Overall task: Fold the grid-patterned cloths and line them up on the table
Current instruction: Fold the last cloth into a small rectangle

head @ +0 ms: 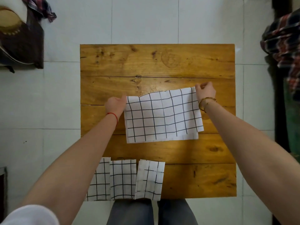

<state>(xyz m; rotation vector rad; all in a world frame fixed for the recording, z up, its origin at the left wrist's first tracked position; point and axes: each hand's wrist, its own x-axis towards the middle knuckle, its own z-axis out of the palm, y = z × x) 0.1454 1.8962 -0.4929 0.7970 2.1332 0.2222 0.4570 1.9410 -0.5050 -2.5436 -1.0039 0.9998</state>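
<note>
My left hand (115, 104) and right hand (205, 91) each pinch a far corner of the half-folded cloth (162, 116) on the tabletop (194, 176); three folded cloths (123, 179) lie near me.

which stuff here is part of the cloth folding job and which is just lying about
Part of the job:
- grid cloth being folded, its far corners held by left hand and right hand
- three folded grid cloths in a row at the near edge
- wooden table

Lying about:
- plaid fabric at right
- plaid fabric top left
- dark cushion
</note>
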